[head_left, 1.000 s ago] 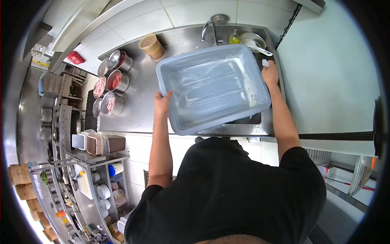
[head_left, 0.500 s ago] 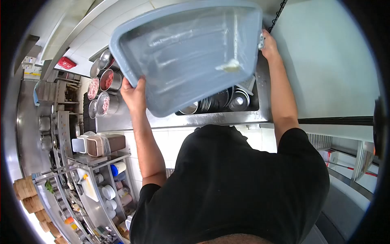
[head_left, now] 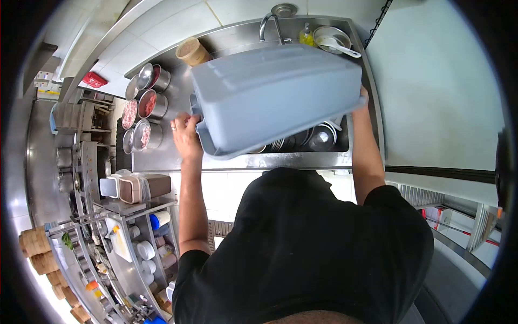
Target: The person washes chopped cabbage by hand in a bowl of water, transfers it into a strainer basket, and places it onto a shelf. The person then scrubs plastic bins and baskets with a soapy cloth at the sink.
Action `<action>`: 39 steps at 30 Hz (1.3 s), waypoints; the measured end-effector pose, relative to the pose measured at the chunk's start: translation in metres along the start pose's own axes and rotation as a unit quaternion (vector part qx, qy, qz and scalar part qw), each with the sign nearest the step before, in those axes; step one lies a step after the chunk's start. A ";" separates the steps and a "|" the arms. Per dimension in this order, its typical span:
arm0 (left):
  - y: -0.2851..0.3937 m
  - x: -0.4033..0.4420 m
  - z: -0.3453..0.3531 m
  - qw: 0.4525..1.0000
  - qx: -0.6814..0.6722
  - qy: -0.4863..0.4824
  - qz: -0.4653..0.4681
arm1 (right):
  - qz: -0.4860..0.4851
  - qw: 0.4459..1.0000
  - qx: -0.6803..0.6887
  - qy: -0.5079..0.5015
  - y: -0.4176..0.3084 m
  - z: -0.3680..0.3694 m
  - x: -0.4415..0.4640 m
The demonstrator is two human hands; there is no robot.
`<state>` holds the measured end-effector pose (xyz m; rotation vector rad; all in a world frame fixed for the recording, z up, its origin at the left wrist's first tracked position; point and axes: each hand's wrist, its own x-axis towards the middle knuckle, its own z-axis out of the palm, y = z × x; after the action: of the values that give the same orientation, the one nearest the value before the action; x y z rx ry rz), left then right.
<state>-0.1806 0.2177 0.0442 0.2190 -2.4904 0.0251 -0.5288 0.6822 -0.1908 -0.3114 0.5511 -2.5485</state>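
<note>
A large blue-grey plastic tub [head_left: 280, 97] is held tilted above the sink, its outer base and side turned toward me. My left hand [head_left: 186, 135] grips its left end by the rim, with a ring on one finger. At the right end, my right hand [head_left: 362, 100] holds the rim, its fingers partly hidden by the tub. Below the tub's lower edge, metal bowls and dishes [head_left: 322, 138] lie in the sink, partly covered by it.
Several metal pots with meat [head_left: 152, 103] stand on the left of the steel counter [head_left: 172, 154]. Behind the tub are a round wooden container [head_left: 192, 52], a faucet [head_left: 268, 27], a yellow soap bottle [head_left: 306, 35] and a bowl with a white-handled utensil [head_left: 332, 40].
The tub was lifted with its inside showing, then lowered and turned over so its outside shows. Both hands moved with it, and the faucet is visible again.
</note>
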 end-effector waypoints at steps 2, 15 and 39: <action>-0.010 -0.027 0.028 0.992 -0.039 -0.019 -0.121 | 0.012 0.975 -0.099 0.199 0.015 0.025 -0.020; -0.025 -0.066 0.099 0.416 -0.719 -0.144 -0.538 | 0.020 0.820 -0.522 0.235 0.044 0.046 0.025; 0.063 -0.045 0.119 0.384 -0.789 -0.007 -0.480 | -0.242 0.469 -0.775 -0.348 0.214 0.333 -0.028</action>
<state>-0.2258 0.2785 -0.0758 0.6675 -0.9377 -2.5206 -0.3065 0.4212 0.0090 -2.1448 2.4155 -1.0438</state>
